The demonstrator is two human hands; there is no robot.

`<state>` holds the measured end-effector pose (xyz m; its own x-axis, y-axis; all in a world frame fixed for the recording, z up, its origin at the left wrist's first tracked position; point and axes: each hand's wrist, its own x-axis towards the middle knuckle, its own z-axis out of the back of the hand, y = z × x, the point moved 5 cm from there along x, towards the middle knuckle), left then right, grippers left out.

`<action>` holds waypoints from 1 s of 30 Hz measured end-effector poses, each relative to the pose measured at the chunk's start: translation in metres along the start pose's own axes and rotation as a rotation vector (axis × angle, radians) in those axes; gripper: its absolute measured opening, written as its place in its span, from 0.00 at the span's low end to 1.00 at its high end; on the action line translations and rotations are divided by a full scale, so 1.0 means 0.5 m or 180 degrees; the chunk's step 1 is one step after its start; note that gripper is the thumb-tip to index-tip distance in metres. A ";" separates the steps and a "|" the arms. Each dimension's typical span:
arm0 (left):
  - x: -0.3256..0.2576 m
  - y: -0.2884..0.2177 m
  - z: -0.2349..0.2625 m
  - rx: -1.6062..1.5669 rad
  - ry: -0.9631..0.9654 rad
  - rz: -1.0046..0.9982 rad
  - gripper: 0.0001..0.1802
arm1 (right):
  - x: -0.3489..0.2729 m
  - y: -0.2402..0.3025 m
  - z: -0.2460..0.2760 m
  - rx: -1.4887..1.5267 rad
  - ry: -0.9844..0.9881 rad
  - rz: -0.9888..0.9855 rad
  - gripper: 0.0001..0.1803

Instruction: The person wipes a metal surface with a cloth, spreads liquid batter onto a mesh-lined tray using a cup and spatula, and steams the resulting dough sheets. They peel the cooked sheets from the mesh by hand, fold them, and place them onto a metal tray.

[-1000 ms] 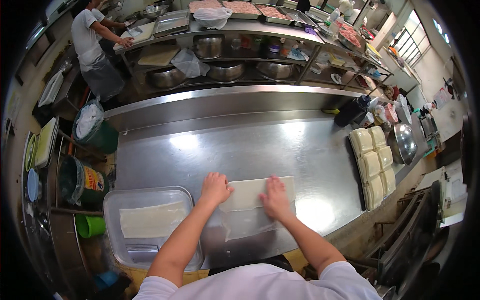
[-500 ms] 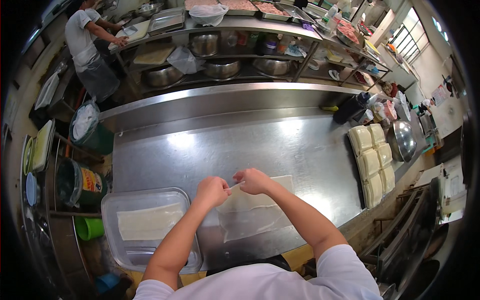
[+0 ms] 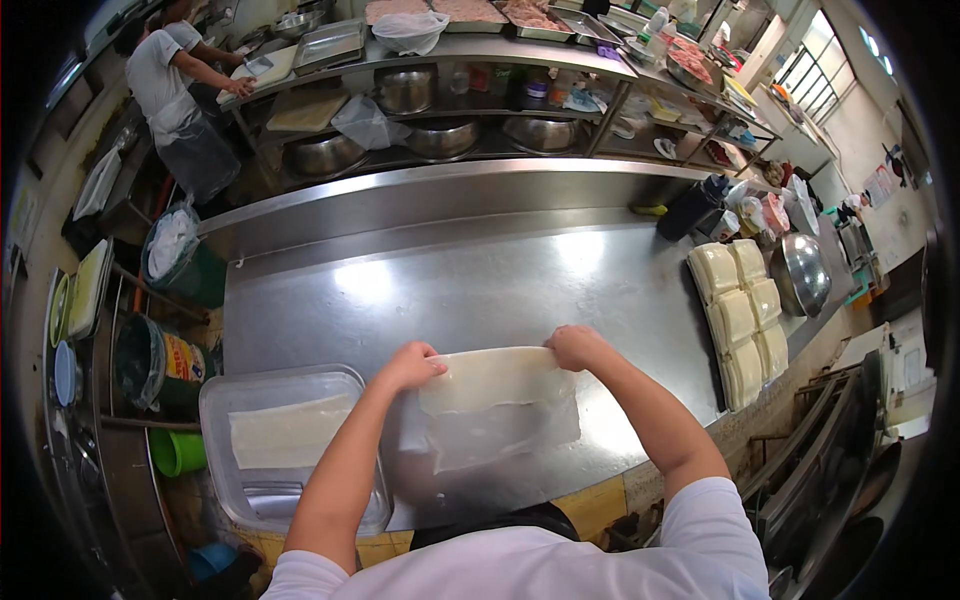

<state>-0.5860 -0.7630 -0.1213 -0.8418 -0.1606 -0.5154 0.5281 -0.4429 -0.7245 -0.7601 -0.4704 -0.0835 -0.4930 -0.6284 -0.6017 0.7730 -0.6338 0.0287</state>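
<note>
A thin, pale sheet that looks like dough (image 3: 497, 380) spans between my hands over the steel worktop. My left hand (image 3: 410, 366) pinches its far left corner, and my right hand (image 3: 578, 349) is closed on the far right corner. Below the sheet's ragged near edge, a translucent, film-like layer (image 3: 505, 437) lies toward me; whether it joins the sheet I cannot tell. To the left of my left forearm, a similar pale sheet (image 3: 285, 435) lies flat in a clear plastic tub (image 3: 216, 400).
At the right end of the steel worktop (image 3: 430, 285), a dark tray carries stacked pale packets (image 3: 740, 315), beside a metal bowl (image 3: 803, 275) and a dark bottle (image 3: 690, 208). A raised steel ledge (image 3: 460, 195) runs behind. Across it, a person (image 3: 170, 85) works at another table.
My hands have moved apart, the right one to the right and slightly away. The sheet's far edge now stretches between them. The view has shifted slightly.
</note>
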 end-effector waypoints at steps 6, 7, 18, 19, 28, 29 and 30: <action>-0.067 -0.058 0.026 0.0305 -0.0268 0.0098 0.17 | -0.072 -0.008 0.025 0.0301 -0.0446 -0.0337 0.12; -0.082 -0.068 0.032 0.0345 -0.0426 -0.0020 0.17 | -0.085 -0.012 0.022 0.0299 -0.0472 -0.0333 0.12; -0.261 -0.069 0.010 -0.0122 -0.0839 -0.0512 0.13 | -0.273 0.005 0.030 0.0919 -0.1644 -0.0213 0.09; -0.279 -0.067 0.004 -0.0194 -0.0895 -0.0570 0.13 | -0.290 0.010 0.024 0.0920 -0.1655 -0.0200 0.09; -0.449 0.006 -0.133 0.0545 -0.1016 -0.0874 0.12 | -0.411 0.067 -0.168 0.1071 -0.1499 -0.0182 0.12; -0.466 0.027 -0.153 0.0537 -0.1031 -0.0858 0.12 | -0.426 0.085 -0.203 0.1033 -0.1242 -0.0112 0.14; -0.481 0.037 -0.173 0.0741 -0.0988 -0.1082 0.12 | -0.443 0.098 -0.230 0.0876 -0.0961 -0.0205 0.17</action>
<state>-0.3641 -0.6562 -0.0502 -0.9737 -0.2121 -0.0828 0.2098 -0.6947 -0.6881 -0.5673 -0.3106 -0.0407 -0.6634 -0.6617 -0.3493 0.6214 -0.7473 0.2356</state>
